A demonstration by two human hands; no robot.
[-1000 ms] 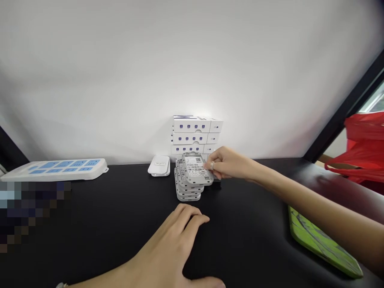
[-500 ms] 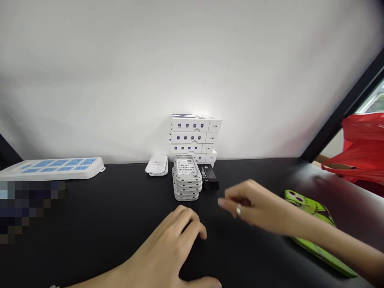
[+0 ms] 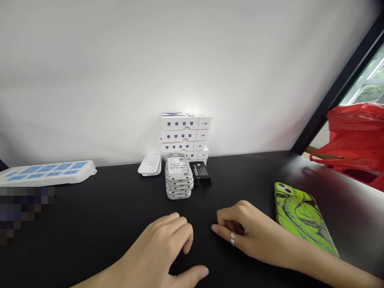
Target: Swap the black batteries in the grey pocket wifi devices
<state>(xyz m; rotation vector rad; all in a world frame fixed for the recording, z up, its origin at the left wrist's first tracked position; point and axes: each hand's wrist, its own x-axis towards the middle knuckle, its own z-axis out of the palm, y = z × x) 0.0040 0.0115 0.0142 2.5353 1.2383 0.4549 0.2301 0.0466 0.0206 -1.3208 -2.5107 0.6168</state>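
My left hand rests low over the black table, fingers bent and thumb spread away from them, with nothing in it. To its right, my right hand, wearing a silver ring, is loosely curled on the tabletop and holds nothing that I can see. Beyond both hands stands a stack of white rounded device bodies, the top one bearing a printed label. Black batteries marked 3000mAh are piled against its right side. Several white covers lie stacked to the left.
White printed boxes are stacked behind the devices, near the wall. A white power strip with blue panels lies far left. A phone in a green patterned case lies beside my right forearm. A red plastic bag is at the right edge.
My right hand has come down toward me onto the table, and my left thumb and fingers have shifted slightly. The view has turned a little rightward. The stacks look unchanged.
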